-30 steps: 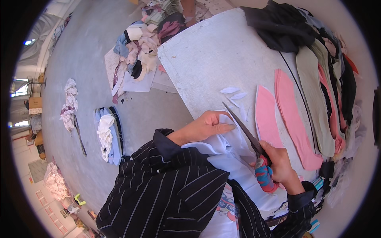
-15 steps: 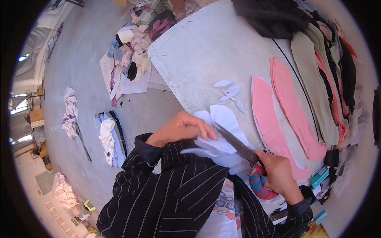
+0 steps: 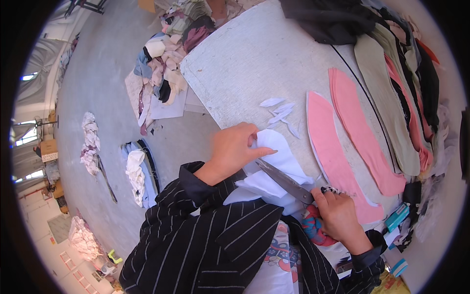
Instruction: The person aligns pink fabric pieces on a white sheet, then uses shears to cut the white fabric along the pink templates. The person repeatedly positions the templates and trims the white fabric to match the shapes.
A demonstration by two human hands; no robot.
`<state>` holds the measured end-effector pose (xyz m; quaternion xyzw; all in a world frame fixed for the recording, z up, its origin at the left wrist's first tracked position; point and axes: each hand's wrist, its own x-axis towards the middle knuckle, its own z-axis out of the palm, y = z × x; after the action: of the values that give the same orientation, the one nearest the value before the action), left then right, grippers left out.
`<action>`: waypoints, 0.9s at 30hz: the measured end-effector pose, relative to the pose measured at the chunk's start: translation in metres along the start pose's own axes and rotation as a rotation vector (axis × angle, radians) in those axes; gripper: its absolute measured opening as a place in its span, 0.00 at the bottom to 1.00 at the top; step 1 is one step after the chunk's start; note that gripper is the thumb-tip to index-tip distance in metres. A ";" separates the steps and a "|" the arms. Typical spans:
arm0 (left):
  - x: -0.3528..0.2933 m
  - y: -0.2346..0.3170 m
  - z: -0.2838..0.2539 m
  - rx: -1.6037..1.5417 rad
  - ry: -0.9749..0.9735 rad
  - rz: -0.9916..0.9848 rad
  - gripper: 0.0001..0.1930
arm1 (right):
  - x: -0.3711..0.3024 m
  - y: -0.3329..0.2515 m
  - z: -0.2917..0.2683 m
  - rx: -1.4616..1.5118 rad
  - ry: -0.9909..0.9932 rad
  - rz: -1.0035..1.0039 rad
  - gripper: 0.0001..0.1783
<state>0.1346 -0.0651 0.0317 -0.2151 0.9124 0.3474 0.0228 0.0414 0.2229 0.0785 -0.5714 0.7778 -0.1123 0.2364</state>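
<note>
A stack of white fabric pieces (image 3: pixel 279 142) lies at the near edge of the table, its lower layers folded loosely toward my body. My left hand (image 3: pixel 234 149) is closed on the stack's left edge, thumb on top and fingers curled behind. My right hand (image 3: pixel 339 215) grips a pair of large dark scissors (image 3: pixel 286 183), whose handle is wrapped in red and blue cloth. The blades look closed and rest across the white fabric, with the tip close to my left thumb. Several narrow white offcuts (image 3: pixel 280 115) lie just beyond the stack.
Two curved stacks of pink fabric (image 3: pixel 325 147) lie to the right. Past them are grey-green and black pieces (image 3: pixel 387 103), with a black cloth (image 3: pixel 328 22) at the far side. A turquoise box (image 3: pixel 397 217) sits near right. Scrap heaps (image 3: pixel 164 63) cover parts of the floor at left.
My left hand has shifted from lying over the fabric to pinching its far left edge. The white layers near me have flopped over. The scissors have dropped slightly toward me.
</note>
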 end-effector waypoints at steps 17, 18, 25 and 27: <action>0.014 0.007 0.009 -0.405 -0.318 -0.187 0.20 | -0.003 0.001 0.011 -0.126 0.062 -0.058 0.24; 0.014 0.005 0.011 -0.371 -0.269 -0.124 0.18 | -0.003 0.001 0.011 -0.134 0.064 -0.061 0.24; 0.017 0.012 0.016 -1.007 -0.283 -0.269 0.12 | -0.003 0.003 0.012 -0.174 0.055 -0.080 0.24; 0.019 0.017 0.014 -1.022 -0.326 -0.265 0.12 | -0.003 0.003 0.013 -0.190 0.058 -0.085 0.23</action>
<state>0.1093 -0.0520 0.0278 -0.2555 0.5775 0.7689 0.1000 0.0464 0.2274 0.0667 -0.6201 0.7666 -0.0645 0.1538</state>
